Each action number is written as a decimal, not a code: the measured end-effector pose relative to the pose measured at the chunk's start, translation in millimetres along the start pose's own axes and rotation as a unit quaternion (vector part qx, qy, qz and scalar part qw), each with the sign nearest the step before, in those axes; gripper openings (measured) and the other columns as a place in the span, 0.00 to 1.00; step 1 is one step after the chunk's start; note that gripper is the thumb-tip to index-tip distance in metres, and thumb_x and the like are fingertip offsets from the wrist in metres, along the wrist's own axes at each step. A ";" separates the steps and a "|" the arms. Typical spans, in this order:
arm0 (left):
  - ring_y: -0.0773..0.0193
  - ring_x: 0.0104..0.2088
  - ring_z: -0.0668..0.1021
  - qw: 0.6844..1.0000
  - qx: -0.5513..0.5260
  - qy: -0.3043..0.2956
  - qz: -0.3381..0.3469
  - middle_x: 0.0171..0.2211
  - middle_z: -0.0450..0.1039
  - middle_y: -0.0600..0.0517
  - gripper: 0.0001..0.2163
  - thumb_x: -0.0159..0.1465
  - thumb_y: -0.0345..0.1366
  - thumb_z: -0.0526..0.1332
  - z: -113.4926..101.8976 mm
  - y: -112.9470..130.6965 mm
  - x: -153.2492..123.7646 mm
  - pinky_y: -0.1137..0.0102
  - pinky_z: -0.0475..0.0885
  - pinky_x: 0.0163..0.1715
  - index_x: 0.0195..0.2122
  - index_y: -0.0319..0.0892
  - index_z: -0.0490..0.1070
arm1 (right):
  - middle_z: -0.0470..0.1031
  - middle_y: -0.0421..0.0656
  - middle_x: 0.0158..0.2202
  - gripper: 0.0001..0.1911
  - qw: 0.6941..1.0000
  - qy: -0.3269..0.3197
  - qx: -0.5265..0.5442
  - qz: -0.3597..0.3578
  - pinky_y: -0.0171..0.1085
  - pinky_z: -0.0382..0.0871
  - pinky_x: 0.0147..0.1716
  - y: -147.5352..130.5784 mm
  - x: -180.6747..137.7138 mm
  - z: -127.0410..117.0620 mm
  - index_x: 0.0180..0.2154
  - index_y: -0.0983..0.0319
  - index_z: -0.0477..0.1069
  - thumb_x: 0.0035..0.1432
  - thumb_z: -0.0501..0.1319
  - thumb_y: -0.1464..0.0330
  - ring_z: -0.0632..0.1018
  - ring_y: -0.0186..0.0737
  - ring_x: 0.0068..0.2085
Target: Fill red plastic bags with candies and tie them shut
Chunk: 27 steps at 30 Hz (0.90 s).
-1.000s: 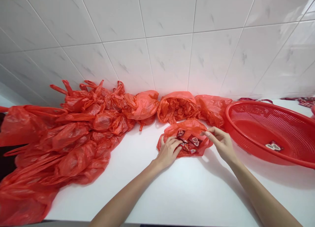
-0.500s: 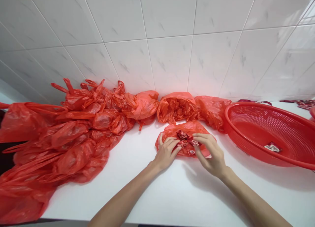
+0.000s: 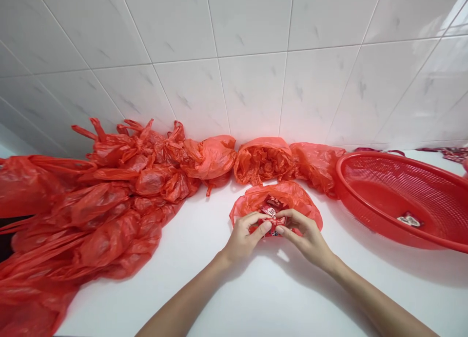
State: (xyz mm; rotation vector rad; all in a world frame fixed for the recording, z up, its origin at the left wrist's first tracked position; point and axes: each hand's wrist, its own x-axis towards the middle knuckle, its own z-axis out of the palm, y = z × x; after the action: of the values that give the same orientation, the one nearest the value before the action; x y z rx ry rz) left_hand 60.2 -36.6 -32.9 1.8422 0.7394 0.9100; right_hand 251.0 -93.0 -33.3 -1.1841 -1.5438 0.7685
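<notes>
In the middle of the white table (image 3: 204, 259) lies a red plastic bag (image 3: 292, 193) with its mouth spread wide. Several small dark-red wrapped packets with white print (image 3: 271, 210) sit inside it. My left hand (image 3: 246, 234) pinches the bag's near rim between thumb and fingers. Close beside it, my right hand (image 3: 305, 237) grips the same rim, thumb in front and fingers over the top. The fingers partly cover the packets and the near side of the bag.
A large red mesh basket (image 3: 387, 230) at the right holds a packet (image 3: 409, 219). Full red bags (image 3: 113, 200) heap up at the left, some tied. More red bags (image 3: 265, 157) line the tiled wall (image 3: 252, 84). Dark-red wrapped packets (image 3: 453, 153) lie behind the basket.
Both hands have drawn closer together at the bag's near side and closed on its rim. Before, they were spread over the packets. The bag's mouth stands more open at the back.
</notes>
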 end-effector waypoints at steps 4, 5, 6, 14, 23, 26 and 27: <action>0.58 0.40 0.80 0.996 -0.088 0.007 -0.028 0.38 0.80 0.47 0.18 0.68 0.50 0.60 4.1 6.5 -4.1 0.66 0.75 0.43 0.40 0.40 0.79 | 0.79 0.42 0.33 0.13 0.992 0.027 0.119 0.033 0.36 0.78 0.31 -6.0 -1.9 3.0 0.38 0.59 0.76 0.57 0.70 0.57 0.81 0.40 0.34; 0.59 0.38 0.79 0.994 -0.099 0.015 -0.030 0.36 0.79 0.47 0.18 0.68 0.51 0.61 5.4 8.2 -5.2 0.67 0.75 0.41 0.39 0.40 0.79 | 0.79 0.42 0.32 0.14 0.990 0.033 0.136 0.037 0.36 0.77 0.30 -7.1 -2.7 3.9 0.38 0.59 0.76 0.56 0.71 0.57 0.80 0.40 0.33; 0.60 0.37 0.79 0.993 -0.111 0.024 -0.034 0.35 0.79 0.48 0.18 0.67 0.51 0.61 6.7 9.7 -6.1 0.67 0.75 0.40 0.37 0.40 0.79 | 0.79 0.41 0.32 0.14 0.988 0.039 0.146 0.040 0.35 0.77 0.29 -8.1 -3.6 4.6 0.38 0.58 0.76 0.56 0.71 0.57 0.80 0.40 0.33; 0.53 0.47 0.81 0.980 -0.166 0.043 -0.097 0.42 0.83 0.46 0.20 0.63 0.53 0.65 8.4 11.3 -6.8 0.63 0.75 0.50 0.43 0.41 0.81 | 0.79 0.41 0.32 0.10 0.989 0.068 0.127 0.020 0.34 0.77 0.29 -6.7 -6.6 5.2 0.39 0.58 0.77 0.58 0.70 0.61 0.80 0.38 0.32; 0.57 0.40 0.79 0.978 -0.166 0.059 -0.112 0.38 0.81 0.46 0.12 0.62 0.44 0.68 1.8 17.5 -6.9 0.66 0.73 0.46 0.37 0.40 0.84 | 0.82 0.41 0.36 0.08 0.990 0.088 0.003 -0.106 0.34 0.78 0.36 3.2 -10.2 5.6 0.42 0.57 0.76 0.61 0.69 0.67 0.82 0.38 0.36; 0.60 0.37 0.78 0.956 -0.243 0.056 -0.154 0.35 0.79 0.47 0.11 0.61 0.42 0.67 3.1 18.2 -5.7 0.67 0.71 0.44 0.33 0.40 0.84 | 0.82 0.41 0.36 0.09 0.986 0.094 -0.012 -0.138 0.34 0.78 0.36 3.9 -10.7 6.8 0.44 0.57 0.75 0.61 0.69 0.68 0.82 0.38 0.36; 0.60 0.37 0.77 0.947 -0.265 0.059 -0.169 0.34 0.79 0.48 0.10 0.61 0.41 0.67 3.8 18.2 -5.4 0.68 0.71 0.43 0.33 0.40 0.84 | 0.82 0.41 0.36 0.09 0.984 0.096 -0.019 -0.150 0.34 0.78 0.37 4.2 -10.9 7.2 0.44 0.57 0.75 0.61 0.69 0.69 0.82 0.38 0.36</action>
State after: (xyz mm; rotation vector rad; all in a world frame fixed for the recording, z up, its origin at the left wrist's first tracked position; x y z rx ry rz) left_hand 62.4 -49.8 -18.8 1.1554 0.7645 0.8892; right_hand 245.6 -101.4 -42.7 -0.9904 -1.5343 0.4147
